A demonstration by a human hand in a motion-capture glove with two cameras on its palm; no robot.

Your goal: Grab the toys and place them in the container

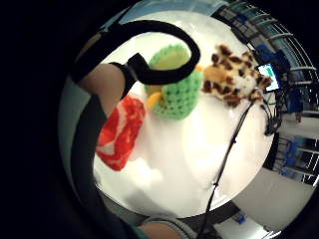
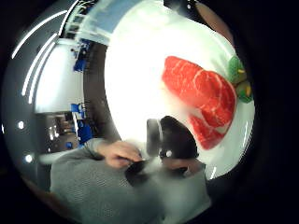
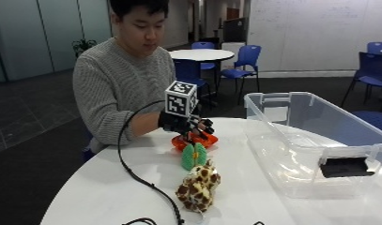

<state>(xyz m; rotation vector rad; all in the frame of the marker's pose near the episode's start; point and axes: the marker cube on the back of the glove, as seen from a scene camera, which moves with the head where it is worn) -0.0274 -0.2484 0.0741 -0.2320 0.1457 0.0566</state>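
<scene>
The red-and-white meat toy (image 3: 194, 140) lies on the white bench (image 3: 115, 187) directly under the gloved right hand (image 3: 184, 123), whose fingers (image 3: 202, 127) hang curled down over it; whether they already pinch the toy or only hover at its top cannot be told, since the hand covers the contact. This looks like the first pickup: all three toys sit on the bench and the clear container (image 3: 315, 140) holds none of them. Just beyond the fingers, toward the camera in the outside view, stands the green knitted toy (image 3: 194, 156), close beside the meat, and past that the spotted giraffe (image 3: 198, 186). The next move calls for closing on the meat toy without dragging its green neighbour, lifting clear, and carrying it sideways over the container's near wall, well apart from the fingers. In the little-finger palm view a strap crosses the green toy (image 1: 175, 92) and the meat (image 1: 121, 132) is half hidden; the thumb-side view shows the meat (image 2: 201, 95) plainly, but no fingertip touching it.
</scene>
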